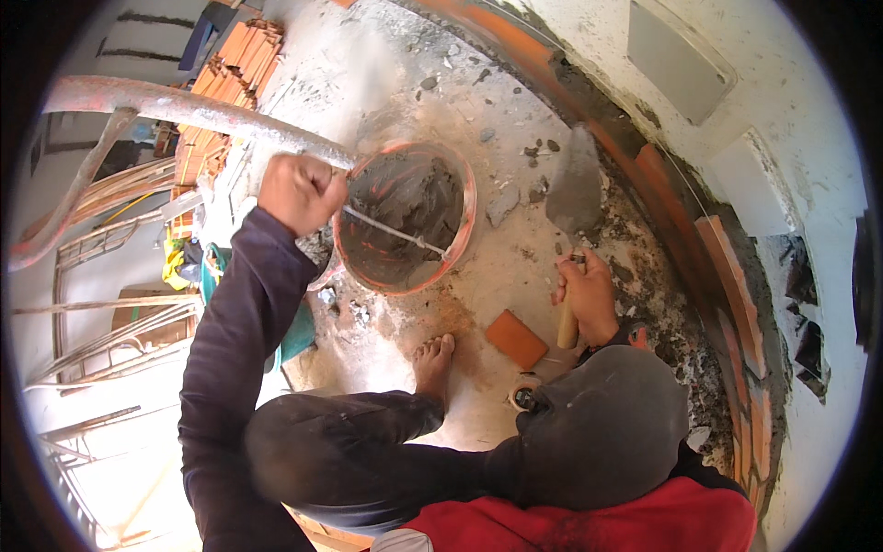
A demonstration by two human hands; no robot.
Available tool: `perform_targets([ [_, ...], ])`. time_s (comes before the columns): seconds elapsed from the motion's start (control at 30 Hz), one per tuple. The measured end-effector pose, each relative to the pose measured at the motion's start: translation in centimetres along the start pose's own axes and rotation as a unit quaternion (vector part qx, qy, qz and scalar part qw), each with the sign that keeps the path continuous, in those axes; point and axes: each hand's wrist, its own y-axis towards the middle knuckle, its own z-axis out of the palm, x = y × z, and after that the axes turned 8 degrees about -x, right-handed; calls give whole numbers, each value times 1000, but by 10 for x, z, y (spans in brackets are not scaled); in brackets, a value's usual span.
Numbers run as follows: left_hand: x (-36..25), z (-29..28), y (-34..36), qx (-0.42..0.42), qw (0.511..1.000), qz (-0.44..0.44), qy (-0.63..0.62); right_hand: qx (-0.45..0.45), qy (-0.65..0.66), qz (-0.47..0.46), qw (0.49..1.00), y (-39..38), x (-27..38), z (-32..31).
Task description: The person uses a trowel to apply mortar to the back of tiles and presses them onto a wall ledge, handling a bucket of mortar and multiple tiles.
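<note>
My left hand (302,195) is closed in a fist at the left rim of a reddish bucket (471,198). It grips the bucket's thin, pale handle (391,228), which crosses over the grey wet mortar (405,198) inside to the lower right rim. To the right, my right hand (589,299) is wrapped around the wooden handle of a trowel (575,189). Its grey, slightly blurred blade points away from me above the floor. An orange tile (517,339) lies just below my right hand, with a round tape measure (525,394) near my knee.
A metal pipe frame (202,106) reaches in from the left. Behind it are stacks of orange tiles (235,78). On the right, orange pieces set in mortar (731,276) run along a white wall (791,101) with a string line. Mortar crumbs (543,152) dot the floor.
</note>
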Motion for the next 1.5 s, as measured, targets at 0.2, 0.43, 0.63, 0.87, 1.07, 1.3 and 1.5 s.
perform_targets([
  [0.2, 24, -27, 58, -20, 994, 79, 75, 13, 31, -1, 999, -1, -23, 1],
  [0.43, 56, -28, 114, 55, 988, 92, 112, -3, -30, 4, 1000, -6, -28, -8],
  [0.63, 98, -14, 158, 75, 975, 92, 186, 19, -171, 30, 985, -23, 2, -24],
  [0.87, 173, -4, 195, 89, 944, 147, 283, 2, -265, -54, 963, -23, -8, -40],
  [1.07, 246, 25, 204, 175, 896, 133, 386, 28, -320, -182, 929, -20, 11, -39],
  [1.3, 137, 96, 200, -9, 999, 30, 35, 22, -376, -150, 914, -8, 76, -11],
  [1.5, 13, 236, 209, 133, 709, -366, -589, -41, -360, 38, 931, -13, 111, 13],
])
